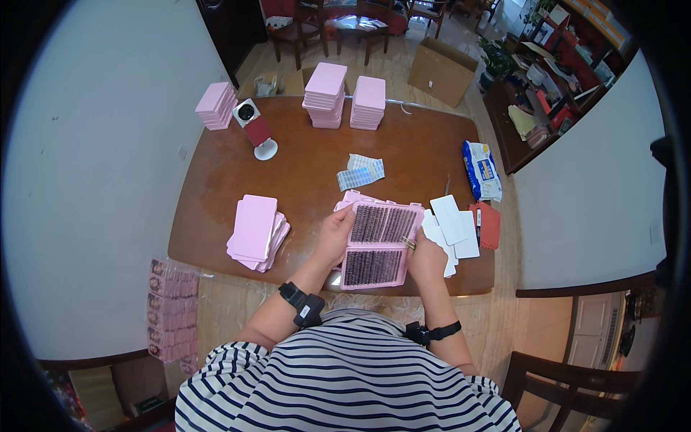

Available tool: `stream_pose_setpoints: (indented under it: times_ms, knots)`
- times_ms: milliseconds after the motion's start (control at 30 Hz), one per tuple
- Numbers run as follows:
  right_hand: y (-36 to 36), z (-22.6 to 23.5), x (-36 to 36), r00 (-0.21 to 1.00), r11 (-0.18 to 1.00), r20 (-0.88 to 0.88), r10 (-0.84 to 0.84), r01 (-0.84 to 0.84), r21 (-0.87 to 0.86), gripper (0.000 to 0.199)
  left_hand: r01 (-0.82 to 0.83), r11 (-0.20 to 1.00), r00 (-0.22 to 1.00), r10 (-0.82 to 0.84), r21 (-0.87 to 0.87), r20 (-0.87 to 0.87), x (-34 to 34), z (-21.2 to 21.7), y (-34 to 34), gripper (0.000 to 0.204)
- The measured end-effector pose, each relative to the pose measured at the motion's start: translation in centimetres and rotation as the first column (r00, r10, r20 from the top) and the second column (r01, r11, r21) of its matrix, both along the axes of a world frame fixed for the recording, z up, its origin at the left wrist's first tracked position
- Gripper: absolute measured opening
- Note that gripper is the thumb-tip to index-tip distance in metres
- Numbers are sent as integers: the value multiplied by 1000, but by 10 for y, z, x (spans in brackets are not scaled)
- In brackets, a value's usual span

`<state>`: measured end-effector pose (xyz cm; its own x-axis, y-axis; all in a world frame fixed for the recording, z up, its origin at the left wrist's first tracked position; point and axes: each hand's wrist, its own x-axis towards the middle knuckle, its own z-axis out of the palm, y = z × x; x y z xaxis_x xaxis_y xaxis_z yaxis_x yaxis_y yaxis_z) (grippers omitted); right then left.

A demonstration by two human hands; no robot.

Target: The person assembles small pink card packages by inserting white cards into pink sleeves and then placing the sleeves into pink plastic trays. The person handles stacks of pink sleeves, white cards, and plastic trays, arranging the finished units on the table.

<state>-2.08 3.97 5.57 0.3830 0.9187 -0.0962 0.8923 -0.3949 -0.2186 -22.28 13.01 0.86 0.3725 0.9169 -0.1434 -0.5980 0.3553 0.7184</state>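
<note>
Pink case [381, 246], one, open, both panels filled with dark bristle rows; at the near edge of the surface [309, 169]. Left hand [335, 236]: grip clamped on its left edge. Right hand [427, 258]: grip clamped on its right edge. Right: white cards [450, 220], overlapping. Left: pink stack [255, 227], uneven. Beyond: printed sheets [362, 171].

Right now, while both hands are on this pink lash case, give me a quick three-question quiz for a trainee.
1. True or false: the left hand and right hand both touch the pink lash case.
2. Which lies nearest the right hand: A, wipes pack; B, white cards; C, potted plant?
3. Which sits closer to the person: the red-and-white device or the uneven pink stack?

Key: 1, true. 2, B. 3, the uneven pink stack.
</note>
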Motion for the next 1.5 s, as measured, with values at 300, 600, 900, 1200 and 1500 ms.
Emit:
stream_pose_setpoints:
  times_ms: [300,600,900,1200,1500]
  knots:
    - [9,-5,45,544,925,-827,142,225,307,23,141,983,989,-135,-116,60,-15,-5,9,32]
    - [-5,-25,39,475,953,-880,12,261,154,22,396,908,918,-392,-139,58,-36,-12,-14,42]
    - [-46,-73,58,383,960,-914,-136,280,-25,19,631,731,759,-511,-260,404,-72,-55,-30,82]
    - [-54,-83,41,494,970,-866,-74,238,53,23,380,880,924,-346,-284,165,-54,-73,-51,61]
    - [-35,-49,37,506,980,-854,124,75,186,37,64,930,987,-112,-362,-115,-22,-63,-49,38]
